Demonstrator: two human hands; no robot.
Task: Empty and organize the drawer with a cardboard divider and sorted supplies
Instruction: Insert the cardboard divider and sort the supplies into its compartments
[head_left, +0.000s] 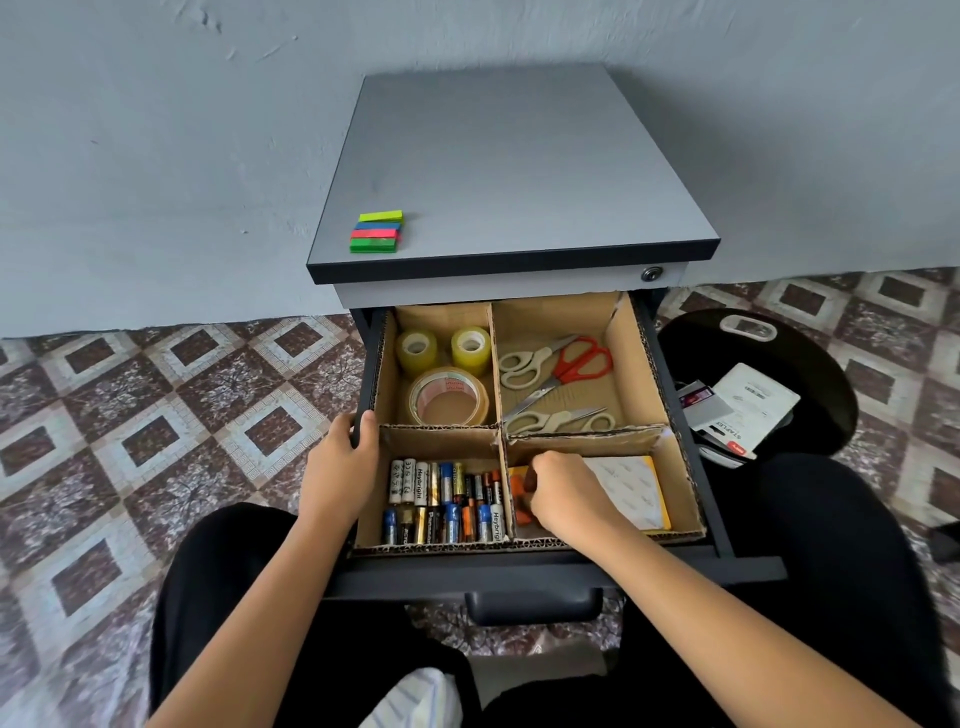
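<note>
Two-handed work: gripping dark metal drawer's left wall (367, 364) with left hand (343, 462), pinching small orange blocks (518, 488) with curled right hand (566, 493) in brown cardboard divider's (441, 434) near-right compartment. Probably light, stiff; best pinched across long sides.

The open drawer (545, 574) holds a cardboard divider (496, 358). Batteries (447, 501) lie between the left hand (345, 462) and the right hand (569, 493). Tape rolls (462, 361) sit just past the left hand, scissors (555, 374) past the right. Orange pieces (519, 493) touch the right hand, with a yellow pad (631, 491) on its other side.

drawer (675, 569) open | divider (441, 434) four cells | batteries (447, 499) near-left | orange items (519, 493), maybe clips, near-right
</note>
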